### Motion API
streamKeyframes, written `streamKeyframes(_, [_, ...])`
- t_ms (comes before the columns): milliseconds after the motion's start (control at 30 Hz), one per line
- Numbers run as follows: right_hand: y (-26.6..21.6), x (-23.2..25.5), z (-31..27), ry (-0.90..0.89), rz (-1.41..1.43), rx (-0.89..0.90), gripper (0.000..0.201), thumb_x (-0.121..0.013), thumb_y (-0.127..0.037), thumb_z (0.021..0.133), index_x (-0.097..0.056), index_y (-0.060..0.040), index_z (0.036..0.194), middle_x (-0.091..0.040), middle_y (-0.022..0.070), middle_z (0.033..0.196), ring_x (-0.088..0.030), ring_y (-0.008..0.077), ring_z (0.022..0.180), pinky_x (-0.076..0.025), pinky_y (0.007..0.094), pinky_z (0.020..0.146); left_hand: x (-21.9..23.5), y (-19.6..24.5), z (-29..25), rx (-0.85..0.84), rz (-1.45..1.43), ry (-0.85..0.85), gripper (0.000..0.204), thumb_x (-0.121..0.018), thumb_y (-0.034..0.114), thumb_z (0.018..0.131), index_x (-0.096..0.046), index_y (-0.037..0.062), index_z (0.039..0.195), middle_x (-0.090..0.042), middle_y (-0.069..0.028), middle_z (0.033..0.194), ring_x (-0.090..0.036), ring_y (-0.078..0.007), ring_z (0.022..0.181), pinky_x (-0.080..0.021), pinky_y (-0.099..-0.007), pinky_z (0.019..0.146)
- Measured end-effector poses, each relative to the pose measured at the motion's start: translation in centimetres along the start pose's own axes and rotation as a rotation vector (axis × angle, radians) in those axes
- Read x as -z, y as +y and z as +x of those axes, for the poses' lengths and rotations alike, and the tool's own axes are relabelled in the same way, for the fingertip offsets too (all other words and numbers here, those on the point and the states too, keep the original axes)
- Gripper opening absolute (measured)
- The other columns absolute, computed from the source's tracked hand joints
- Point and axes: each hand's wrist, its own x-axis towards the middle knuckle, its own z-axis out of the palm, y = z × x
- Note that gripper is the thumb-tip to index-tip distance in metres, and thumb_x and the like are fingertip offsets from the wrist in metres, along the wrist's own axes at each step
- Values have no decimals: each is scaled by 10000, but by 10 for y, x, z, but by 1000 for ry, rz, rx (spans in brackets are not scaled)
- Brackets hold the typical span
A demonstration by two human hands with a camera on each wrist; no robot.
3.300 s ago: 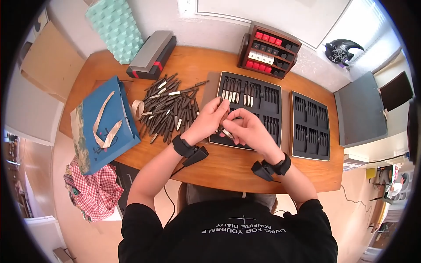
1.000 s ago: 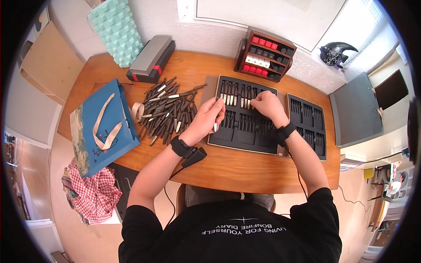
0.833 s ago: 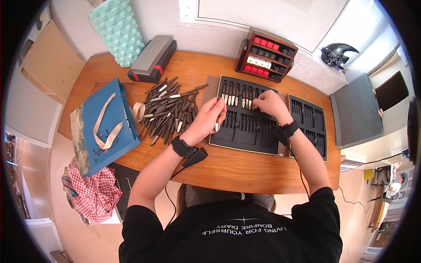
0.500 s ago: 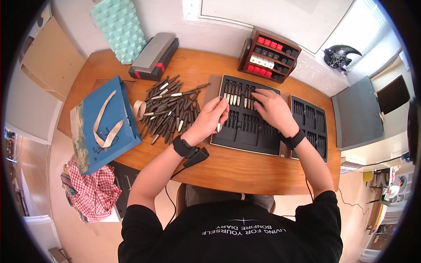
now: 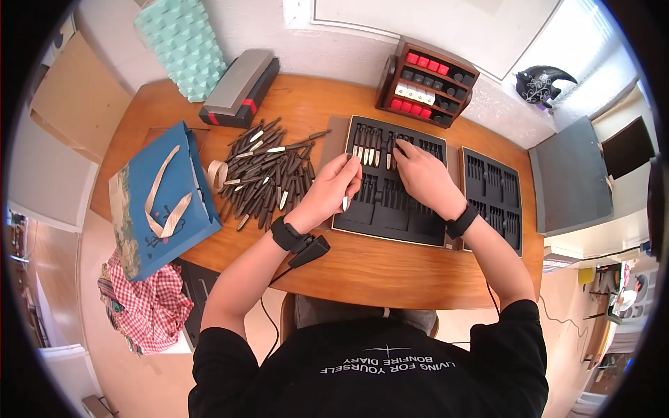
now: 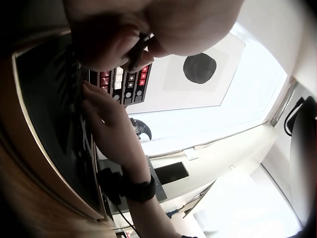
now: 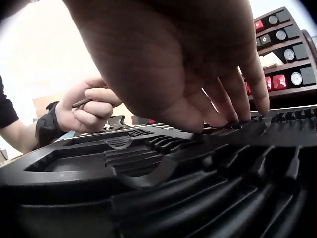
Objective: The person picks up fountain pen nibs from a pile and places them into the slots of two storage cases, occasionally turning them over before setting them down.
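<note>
My left hand (image 5: 330,189) grips a slim dark stick-like piece, its pale pointed tip (image 5: 345,203) showing below the fingers. The same dark piece (image 7: 81,102) pokes out of that hand in the right wrist view. Over the upper part of a black slotted tray (image 5: 391,220) lies my right hand (image 5: 428,184), fingers extended down to the slots and touching the row there. Several similar dark pieces with pale ends (image 5: 367,150) lie side by side in the tray's upper left slots; the right fingers partly cover the second group.
Left of the tray is a loose pile of dark pieces (image 5: 275,177). A blue gift bag (image 5: 171,202) stands beyond it. To the right lies a second slotted tray (image 5: 493,198). Behind stands a small wooden rack (image 5: 428,80) with red, black and white blocks.
My right hand came away from the left, pinched at the tray's upper slots, then straightened its fingers and shifted slightly left. The left hand stays almost still with its piece.
</note>
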Motion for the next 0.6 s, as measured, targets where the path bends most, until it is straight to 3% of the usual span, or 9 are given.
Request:
streamKeyframes(67, [-2,-2,2,46,6,15,130,-552,-8,783,-579,42,900,-585,153,955,-625,296,895,-516,376,806,1,-1,-1,2,1,8,325,-350,361,1042,-456,106,871,-405,42,602,-353,-34,443,-282,-190,386])
streamKeyframes(133, [0,1,4,-133,47,-58,166,-552,-8,779,-587,53,929,-596,160,1000,-630,300,908,-519,375,811,2,-2,0,-13,-7,-6,326,-353,363,1042,-457,106,869,-405,43,602,-351,-33,444,-281,-189,386])
streamKeyframes(333, [4,2,5,-181,30,-6,200,-547,-19,782,-600,69,954,-610,192,1062,-635,309,915,-525,378,797,2,-4,1,-10,-35,-7,326,-356,361,1042,-460,107,866,-404,46,595,-351,-33,436,-280,-190,382])
streamKeyframes(467, [5,-1,0,-99,31,-26,216,-535,-34,816,-622,62,989,-620,188,1094,-632,315,956,-521,382,819,0,-1,0,-3,-20,1,324,-357,360,1041,-461,106,868,-407,46,595,-351,-34,432,-280,-187,380])
streamKeyframes(533, [13,10,0,-167,280,-167,241,-519,-66,867,-638,38,1049,-617,168,1164,-612,326,1029,-505,384,873,1,-2,0,1,-21,3,332,-351,367,1041,-463,103,872,-408,42,595,-359,-33,433,-284,-183,379])
streamKeyframes(600, [22,10,-4,-130,342,-199,244,-508,-97,905,-648,8,1075,-604,146,1216,-588,339,1078,-492,387,912,2,-1,0,-5,-48,-8,330,-347,359,1042,-462,101,871,-412,39,597,-362,-35,433,-286,-187,378])
